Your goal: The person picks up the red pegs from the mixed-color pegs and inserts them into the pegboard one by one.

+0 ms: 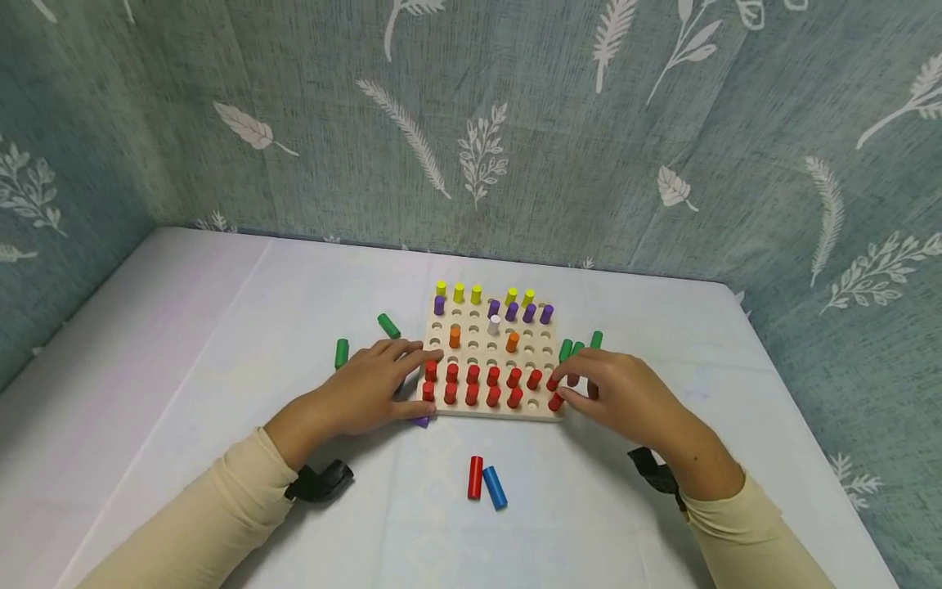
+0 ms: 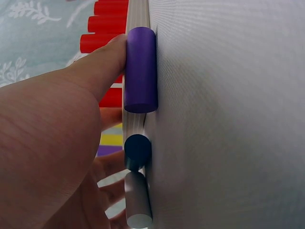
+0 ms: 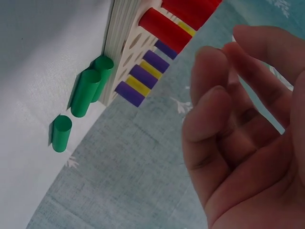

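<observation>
A wooden pegboard [image 1: 500, 412] carries two front rows of red pegs [image 1: 493, 376]. Behind them stand two orange pegs [image 1: 455, 336], a white peg [image 1: 494, 325], purple pegs [image 1: 511, 312] and yellow pegs [image 1: 476, 294]. At the board's left edge rests my left hand [image 1: 361, 388], its thumb by the front corner. Loose purple [image 2: 140, 71], dark blue [image 2: 137, 149] and whitish pegs [image 2: 137, 200] lie beside that hand. My right hand [image 1: 625, 397] is at the right end of the red rows, fingers loosely bent with nothing between them.
Several loose green pegs [image 3: 86, 93] lie right of the board, and two more green pegs [image 1: 342, 353] lie to its left. In front are a loose red peg [image 1: 475, 478] and a blue peg [image 1: 495, 487]. A leaf-patterned curtain [image 1: 324, 164] borders the white-covered table [image 1: 221, 327].
</observation>
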Demonstrator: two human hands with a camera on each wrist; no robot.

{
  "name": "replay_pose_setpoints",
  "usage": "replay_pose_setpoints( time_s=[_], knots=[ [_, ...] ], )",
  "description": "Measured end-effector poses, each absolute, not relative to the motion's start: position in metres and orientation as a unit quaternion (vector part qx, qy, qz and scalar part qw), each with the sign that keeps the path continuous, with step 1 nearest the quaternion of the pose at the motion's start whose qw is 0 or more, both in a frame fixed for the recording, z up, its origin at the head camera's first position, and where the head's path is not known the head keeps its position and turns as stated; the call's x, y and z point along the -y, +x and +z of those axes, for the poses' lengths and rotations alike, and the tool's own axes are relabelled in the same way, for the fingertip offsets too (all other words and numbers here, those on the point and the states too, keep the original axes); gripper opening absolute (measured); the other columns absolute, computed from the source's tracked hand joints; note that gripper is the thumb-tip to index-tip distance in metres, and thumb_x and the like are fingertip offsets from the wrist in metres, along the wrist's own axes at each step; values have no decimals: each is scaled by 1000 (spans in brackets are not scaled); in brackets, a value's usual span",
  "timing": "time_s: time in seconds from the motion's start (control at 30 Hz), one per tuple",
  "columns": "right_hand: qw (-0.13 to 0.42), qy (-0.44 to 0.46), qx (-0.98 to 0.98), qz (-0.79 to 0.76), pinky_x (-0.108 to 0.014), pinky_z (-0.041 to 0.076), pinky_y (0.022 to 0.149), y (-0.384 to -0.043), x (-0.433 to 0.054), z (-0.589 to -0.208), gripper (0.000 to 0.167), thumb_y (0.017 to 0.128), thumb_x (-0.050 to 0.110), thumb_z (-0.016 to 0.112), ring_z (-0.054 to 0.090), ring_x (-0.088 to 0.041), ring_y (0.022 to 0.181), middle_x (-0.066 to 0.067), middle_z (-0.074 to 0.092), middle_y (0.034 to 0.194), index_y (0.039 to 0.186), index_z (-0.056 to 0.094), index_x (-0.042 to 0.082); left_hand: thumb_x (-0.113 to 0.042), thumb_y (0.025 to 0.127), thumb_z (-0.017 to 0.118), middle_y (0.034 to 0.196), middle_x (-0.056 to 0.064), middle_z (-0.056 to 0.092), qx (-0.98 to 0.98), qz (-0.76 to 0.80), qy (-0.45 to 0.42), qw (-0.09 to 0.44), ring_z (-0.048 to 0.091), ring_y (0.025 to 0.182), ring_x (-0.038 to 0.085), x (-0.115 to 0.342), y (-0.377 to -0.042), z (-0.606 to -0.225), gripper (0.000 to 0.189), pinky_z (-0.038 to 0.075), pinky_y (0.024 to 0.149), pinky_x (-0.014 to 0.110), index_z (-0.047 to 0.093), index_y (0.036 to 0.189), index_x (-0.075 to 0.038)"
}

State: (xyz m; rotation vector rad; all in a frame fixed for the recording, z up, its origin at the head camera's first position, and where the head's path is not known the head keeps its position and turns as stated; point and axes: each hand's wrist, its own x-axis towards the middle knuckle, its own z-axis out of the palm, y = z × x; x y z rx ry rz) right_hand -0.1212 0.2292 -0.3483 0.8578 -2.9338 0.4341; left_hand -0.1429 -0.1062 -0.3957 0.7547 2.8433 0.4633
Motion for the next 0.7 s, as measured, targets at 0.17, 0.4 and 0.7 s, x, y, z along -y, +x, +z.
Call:
replay_pose_setpoints(
  time_s=[0.17, 0.4, 0.7],
  knots=[
    [51, 296, 941, 154, -16, 49, 57, -117, -226, -348, 19, 82, 14, 83, 52, -3, 65, 4, 69, 90, 99, 75, 16, -57, 86, 71, 154, 13, 44, -952, 155, 251, 82, 38, 143, 39, 106, -142, -397, 80, 33, 115, 61, 40, 154, -29],
    [75, 337, 924, 161, -14, 47, 56, -110, -218, -349, 18, 82, 15, 83, 54, -5, 64, 3, 71, 93, 99, 76, 15, -57, 86, 71, 153, 14, 44, -952, 153, 251, 83, 39, 143, 39, 105, -142, -398, 79, 33, 115, 61, 41, 153, -28],
    [83, 372, 910, 160, -11, 47, 57, -100, -208, -352, 20, 81, 16, 83, 56, -6, 62, 2, 70, 95, 100, 76, 14, -57, 86, 71, 153, 13, 44, -953, 153, 251, 76, 39, 142, 39, 104, -140, -400, 79, 34, 114, 61, 41, 153, -29]
  ],
)
